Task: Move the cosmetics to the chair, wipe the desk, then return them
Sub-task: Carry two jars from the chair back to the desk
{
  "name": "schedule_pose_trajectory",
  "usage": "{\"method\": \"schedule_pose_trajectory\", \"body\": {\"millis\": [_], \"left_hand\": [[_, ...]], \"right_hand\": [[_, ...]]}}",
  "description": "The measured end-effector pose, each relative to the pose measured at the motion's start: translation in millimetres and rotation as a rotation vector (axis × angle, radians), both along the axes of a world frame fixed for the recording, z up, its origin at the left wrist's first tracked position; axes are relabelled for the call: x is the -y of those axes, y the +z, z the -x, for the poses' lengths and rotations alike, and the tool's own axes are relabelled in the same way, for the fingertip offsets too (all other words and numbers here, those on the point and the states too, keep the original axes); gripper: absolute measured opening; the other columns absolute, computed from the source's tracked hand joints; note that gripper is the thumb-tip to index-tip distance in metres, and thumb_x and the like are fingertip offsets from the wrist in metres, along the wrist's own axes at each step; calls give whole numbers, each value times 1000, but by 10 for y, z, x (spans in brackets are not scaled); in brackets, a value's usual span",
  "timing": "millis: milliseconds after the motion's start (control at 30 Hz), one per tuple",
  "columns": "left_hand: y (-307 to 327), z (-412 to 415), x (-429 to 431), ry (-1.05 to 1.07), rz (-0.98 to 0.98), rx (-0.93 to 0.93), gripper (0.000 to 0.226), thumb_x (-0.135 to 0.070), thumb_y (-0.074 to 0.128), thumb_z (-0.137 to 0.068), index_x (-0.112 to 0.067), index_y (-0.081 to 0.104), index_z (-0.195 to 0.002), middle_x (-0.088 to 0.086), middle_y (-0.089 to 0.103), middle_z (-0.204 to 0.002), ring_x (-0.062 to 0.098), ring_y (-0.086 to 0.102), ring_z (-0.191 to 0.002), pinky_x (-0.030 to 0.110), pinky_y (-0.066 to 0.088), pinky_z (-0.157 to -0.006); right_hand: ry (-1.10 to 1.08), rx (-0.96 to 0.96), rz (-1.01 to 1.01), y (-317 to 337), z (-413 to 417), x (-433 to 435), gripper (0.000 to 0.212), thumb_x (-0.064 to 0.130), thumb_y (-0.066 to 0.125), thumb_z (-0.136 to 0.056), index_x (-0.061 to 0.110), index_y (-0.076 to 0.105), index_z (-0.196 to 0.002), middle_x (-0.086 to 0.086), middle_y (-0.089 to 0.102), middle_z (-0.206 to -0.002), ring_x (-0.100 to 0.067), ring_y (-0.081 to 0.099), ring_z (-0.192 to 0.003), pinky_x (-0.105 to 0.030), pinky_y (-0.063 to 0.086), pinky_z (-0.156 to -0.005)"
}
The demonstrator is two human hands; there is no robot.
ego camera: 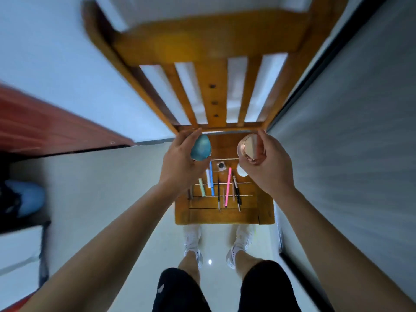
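I look straight down on a wooden chair (222,216). My left hand (177,163) grips a teal egg-shaped sponge case (201,147) above the back of the seat. My right hand (267,163) holds a round rose-gold jar (250,148) above the seat's right rear. On the seat lie several cosmetic pens, among them a pink one (228,188), a blue one (211,176) and a pale green one (202,187), plus a small clear compact (221,165) and a white round lid (240,171) partly hidden under my right hand.
The slatted chair back (213,48) rises away from me. A red-brown desk edge (45,129) runs at the left and a grey wall (351,154) at the right. My white shoes (192,242) stand on the pale floor just before the chair.
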State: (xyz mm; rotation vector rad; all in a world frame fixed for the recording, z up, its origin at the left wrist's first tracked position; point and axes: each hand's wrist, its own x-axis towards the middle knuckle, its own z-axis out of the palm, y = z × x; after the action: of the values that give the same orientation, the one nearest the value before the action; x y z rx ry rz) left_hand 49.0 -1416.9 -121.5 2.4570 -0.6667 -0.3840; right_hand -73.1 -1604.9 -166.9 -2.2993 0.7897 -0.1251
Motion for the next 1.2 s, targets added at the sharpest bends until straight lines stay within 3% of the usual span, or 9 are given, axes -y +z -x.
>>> {"method": "schedule_pose_trajectory", "body": {"millis": [167,233,300,400,567,733,867,1033,1200], "left_hand": [[1259,125,-804,236,69,119,73,-30,86,-75,-19,52,-139,0,56,-130,13,54,-112,4,40,-84],[1667,216,-1210,320,72,194,74,-33,86,-74,-19,53,-138,0,58,-129,11,54,-111,0,37,-83],[1991,305,-1634,404,81,243,73,-35,86,-73,-19,55,-136,-1,60,-128,10,55,-112,6,38,-90],[2438,496,-2396,569,182,324,70,-32,87,-71,-24,58,-134,-5,61,-127,11,57,-113,26,47,-95],[3044,1020,-3951,798,239,444,64,-43,83,-69,-36,59,-128,-11,60,-122,6,58,-105,25,45,-91],[3462,1763,-5761,913,174,597,59,-46,82,-70,-33,61,-124,-16,57,-109,3,55,-90,22,45,-85],[3631,2445,-7070,1048,114,652,59,-45,83,-70,-34,60,-124,-22,55,-113,4,58,-92,23,44,-83],[3602,3044,-8249,1272,94,676,58,-43,85,-68,-36,60,-120,-23,54,-109,10,60,-83,23,42,-75],[3262,3359,-9009,1477,132,628,57,-41,85,-67,-39,61,-119,-20,58,-112,9,60,-95,33,52,-82]], "right_hand": [[217,132,14,1117,-266,-588,78,66,67,-77,37,39,-144,14,56,-139,-9,54,-123,-9,40,-87],[356,188,6,1574,-366,-898,77,62,71,-77,38,39,-143,15,57,-135,-8,52,-118,-18,49,-87],[467,258,-2,1985,-447,-1241,78,56,76,-76,35,40,-143,12,57,-133,-10,52,-115,-35,55,-90],[574,380,40,2581,-515,-1911,78,46,81,-76,29,46,-144,8,60,-132,-16,57,-114,-39,53,-93],[706,520,80,3269,-447,-3384,79,41,83,-73,25,51,-144,5,60,-138,-23,59,-119,-40,49,-99],[787,698,17,3619,-272,-5207,75,42,82,-69,26,57,-139,11,65,-127,-10,60,-114,-28,48,-96],[928,729,-58,3737,-7,-6636,74,35,86,-67,18,63,-135,7,68,-125,-7,59,-113,-11,36,-95],[1179,659,-55,3721,199,-7988,77,44,82,-69,21,59,-139,8,65,-132,-10,61,-119,-22,45,-98],[1301,564,-112,3469,163,-9089,79,52,79,-71,27,55,-142,14,60,-137,-6,55,-124,-22,43,-97]]}}
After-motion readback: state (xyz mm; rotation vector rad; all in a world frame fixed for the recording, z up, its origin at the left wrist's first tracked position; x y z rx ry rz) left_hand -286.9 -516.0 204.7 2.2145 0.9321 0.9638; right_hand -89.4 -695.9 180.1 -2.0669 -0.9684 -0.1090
